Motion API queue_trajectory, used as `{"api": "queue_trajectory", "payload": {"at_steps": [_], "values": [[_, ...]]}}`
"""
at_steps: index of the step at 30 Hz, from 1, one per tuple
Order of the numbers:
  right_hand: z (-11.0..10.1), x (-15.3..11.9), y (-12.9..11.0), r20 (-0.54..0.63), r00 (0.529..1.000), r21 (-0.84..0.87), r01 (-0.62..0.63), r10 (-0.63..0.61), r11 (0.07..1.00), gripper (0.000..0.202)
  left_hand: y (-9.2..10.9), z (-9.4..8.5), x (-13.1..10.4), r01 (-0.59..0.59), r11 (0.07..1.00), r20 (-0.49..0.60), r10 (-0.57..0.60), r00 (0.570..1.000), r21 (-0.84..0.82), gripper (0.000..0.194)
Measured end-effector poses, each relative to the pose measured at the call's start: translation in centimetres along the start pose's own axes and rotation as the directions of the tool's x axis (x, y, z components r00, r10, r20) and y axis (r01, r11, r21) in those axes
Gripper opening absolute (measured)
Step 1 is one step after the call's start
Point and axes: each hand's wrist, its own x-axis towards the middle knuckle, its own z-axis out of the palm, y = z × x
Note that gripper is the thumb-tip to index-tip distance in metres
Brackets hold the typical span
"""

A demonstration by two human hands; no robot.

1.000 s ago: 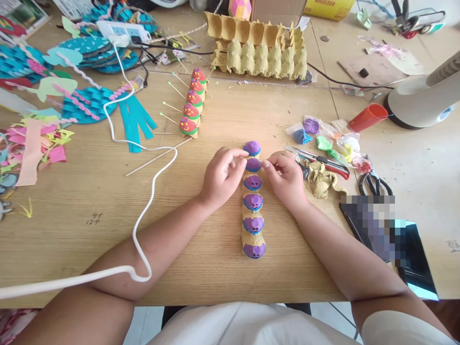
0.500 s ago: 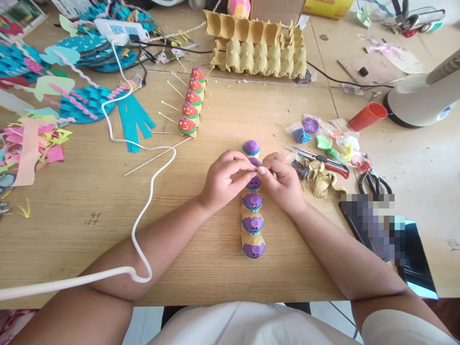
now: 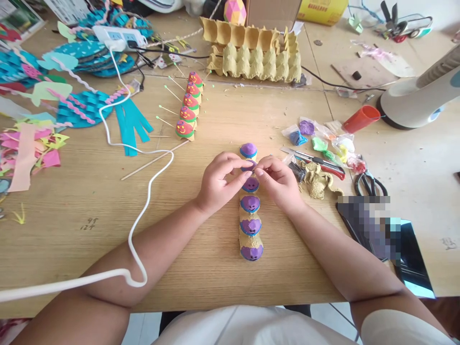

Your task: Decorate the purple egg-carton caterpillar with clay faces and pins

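A strip of egg-carton cups (image 3: 250, 205) lies lengthwise in front of me, its domes covered in purple with blue rims. Small dark faces show on the nearer domes. Over the second dome from the far end, my left hand (image 3: 224, 182) has its thumb and index finger curved toward each other at a tiny dark bit. My right hand (image 3: 278, 182) pinches from the other side, its fingertips close to the left ones. What sits between the fingertips is too small to make out.
A red and green carton caterpillar (image 3: 187, 108) stands farther back left. Egg cartons (image 3: 260, 62) lie behind. On the right are clay bags (image 3: 319, 143), a cutter (image 3: 327, 166), pliers (image 3: 370, 184) and a phone (image 3: 415, 258). A white cable (image 3: 149, 191) crosses the left side.
The view has shifted slightly. The left thumb and index finger have parted a little from the right fingertips, and more of the second dome shows between the hands.
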Motion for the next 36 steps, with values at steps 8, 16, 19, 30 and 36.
{"api": "queue_trajectory", "payload": {"at_steps": [8,16,19,30,36], "values": [[-0.32,-0.08,-0.51,0.030,0.995,-0.038,0.093,-0.092,0.995,0.042,-0.05,0.05,0.10,0.029,0.999,-0.004,-0.029,1.000,-0.014,0.010],[-0.24,-0.06,0.09,-0.050,0.998,0.049,-0.023,0.026,0.999,0.032,0.06,0.12,0.13,0.051,0.998,-0.020,-0.052,0.998,-0.033,0.010],[-0.36,-0.09,0.15,-0.082,0.996,0.035,-0.035,0.038,0.999,0.038,0.13,0.14,0.13,0.050,0.998,-0.023,-0.051,0.998,-0.043,0.010],[-0.60,0.00,0.24,-0.014,0.998,0.048,-0.063,0.063,0.997,0.036,-0.10,0.22,0.08,0.079,0.993,-0.024,-0.082,0.996,-0.091,0.011],[-0.53,0.08,0.20,-0.015,0.999,0.104,-0.035,0.037,0.994,0.022,-0.29,0.26,-0.08,0.086,0.989,-0.014,-0.088,0.996,-0.124,0.012]]}}
